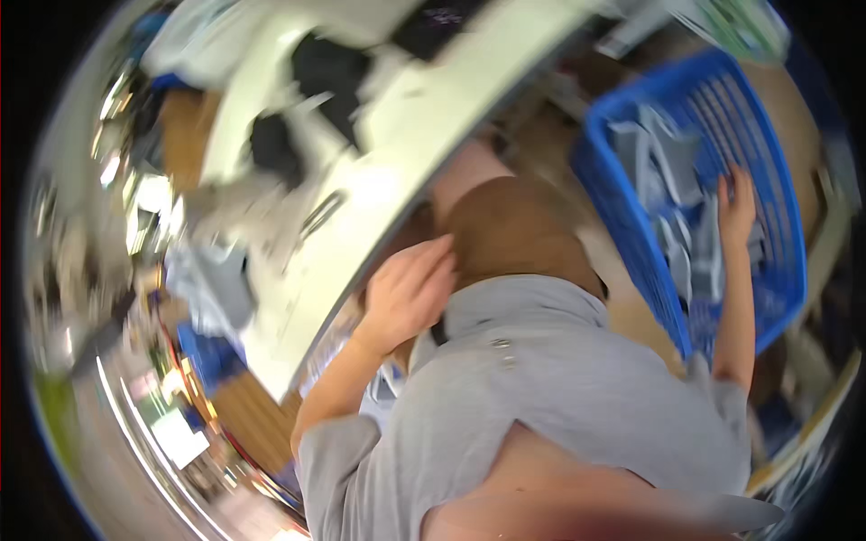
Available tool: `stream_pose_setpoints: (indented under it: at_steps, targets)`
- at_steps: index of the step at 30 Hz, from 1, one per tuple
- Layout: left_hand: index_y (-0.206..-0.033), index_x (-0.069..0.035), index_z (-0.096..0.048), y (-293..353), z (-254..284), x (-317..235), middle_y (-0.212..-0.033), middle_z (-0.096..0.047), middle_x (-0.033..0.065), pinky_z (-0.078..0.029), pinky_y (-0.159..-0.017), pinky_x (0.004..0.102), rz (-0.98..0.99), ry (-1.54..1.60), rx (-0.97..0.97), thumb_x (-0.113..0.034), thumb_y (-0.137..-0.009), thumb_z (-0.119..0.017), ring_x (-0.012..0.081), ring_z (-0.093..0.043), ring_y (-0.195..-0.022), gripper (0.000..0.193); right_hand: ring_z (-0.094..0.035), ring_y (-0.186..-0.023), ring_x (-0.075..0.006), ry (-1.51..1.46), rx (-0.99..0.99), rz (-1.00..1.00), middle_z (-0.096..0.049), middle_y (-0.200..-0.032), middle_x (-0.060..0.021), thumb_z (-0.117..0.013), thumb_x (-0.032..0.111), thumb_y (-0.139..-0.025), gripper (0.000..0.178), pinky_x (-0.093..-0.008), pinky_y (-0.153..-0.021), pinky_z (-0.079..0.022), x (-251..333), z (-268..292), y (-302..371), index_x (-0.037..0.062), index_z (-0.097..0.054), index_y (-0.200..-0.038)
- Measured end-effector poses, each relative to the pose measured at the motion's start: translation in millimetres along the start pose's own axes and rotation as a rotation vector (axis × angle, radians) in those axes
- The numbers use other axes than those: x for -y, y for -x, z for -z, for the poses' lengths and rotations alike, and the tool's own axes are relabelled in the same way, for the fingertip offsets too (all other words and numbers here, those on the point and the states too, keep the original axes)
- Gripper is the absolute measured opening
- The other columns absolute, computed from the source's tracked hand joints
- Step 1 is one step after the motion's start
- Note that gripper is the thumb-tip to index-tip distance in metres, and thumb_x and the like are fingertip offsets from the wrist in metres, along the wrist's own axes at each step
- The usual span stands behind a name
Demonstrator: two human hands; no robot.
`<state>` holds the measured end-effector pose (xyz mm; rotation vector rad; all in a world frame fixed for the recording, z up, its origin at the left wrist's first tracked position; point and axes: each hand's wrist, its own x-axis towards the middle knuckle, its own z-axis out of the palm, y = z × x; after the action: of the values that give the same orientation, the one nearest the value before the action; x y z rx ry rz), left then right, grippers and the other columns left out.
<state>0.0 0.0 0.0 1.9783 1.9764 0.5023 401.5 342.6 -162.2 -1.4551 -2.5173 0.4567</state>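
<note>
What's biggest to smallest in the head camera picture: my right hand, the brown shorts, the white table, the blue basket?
1. White table
2. Blue basket
3. Brown shorts
4. Right hand

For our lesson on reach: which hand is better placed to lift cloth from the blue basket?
Probably the right hand: it is over the basket, close to the grey cloth. The left hand is outside, by the brown shorts, so farther away.
</note>
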Motion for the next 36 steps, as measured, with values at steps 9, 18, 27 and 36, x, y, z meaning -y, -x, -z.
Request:
stream_pose_setpoints:
  at_steps: [9, 18, 27, 36]
  targets:
    - [-0.093, -0.002, -0.061, 85, 34, 110, -0.099, -0.064, 0.0135, -0.05, -0.076, 0.04, 0.44, -0.506, -0.747, -0.005, -0.075, -0.074, 0.0313, -0.061, -0.086, 0.022, -0.063, -0.085, -0.0295, -0.572, -0.121, 1.194, -0.064, -0.093, -0.0103, -0.069, 0.001, -0.08, 0.022, -0.0371, -0.071, -0.052, 373, -44, -128, 0.0019, -0.067, -0.103]
    - [-0.103, 0.0, -0.064, 183, 105, 226, -0.113, -0.062, 0.0157, -0.049, -0.089, 0.0412, 0.725, -0.692, -0.618, -0.013, -0.078, -0.072, 0.0334, -0.058, -0.105, 0.029, -0.059, -0.077, -0.0289, -0.581, -0.093, 1.327, -0.057, -0.079, -0.0083, -0.067, 0.013, -0.084, 0.009, -0.0395, -0.066, -0.049, 575, -84, -129, 0.0049, -0.063, -0.082]
    - [-0.081, -0.002, -0.067, 193, 128, 330, -0.083, -0.068, 0.0138, -0.055, -0.065, 0.0398, 0.873, -0.814, -0.227, -0.003, -0.074, -0.063, 0.0325, -0.067, -0.084, 0.008, -0.061, -0.074, -0.0246, -0.629, 0.133, 1.612, -0.058, -0.077, -0.0059, -0.072, 0.008, -0.078, 0.009, -0.0367, -0.063, -0.052, 620, -92, -53, 0.0054, -0.064, -0.08]
    - [-0.088, 0.0, -0.067, 150, 145, 166, -0.065, -0.06, 0.0132, -0.044, -0.055, 0.0329, 0.736, 0.04, -0.586, -0.009, -0.08, -0.073, 0.0188, -0.058, -0.056, 0.014, -0.065, -0.083, -0.0311, -1.065, 0.511, 1.202, -0.067, -0.093, -0.0162, -0.068, 0.01, -0.088, 0.025, -0.0375, -0.073, -0.053, 645, -107, 7, 0.0007, -0.061, -0.11]
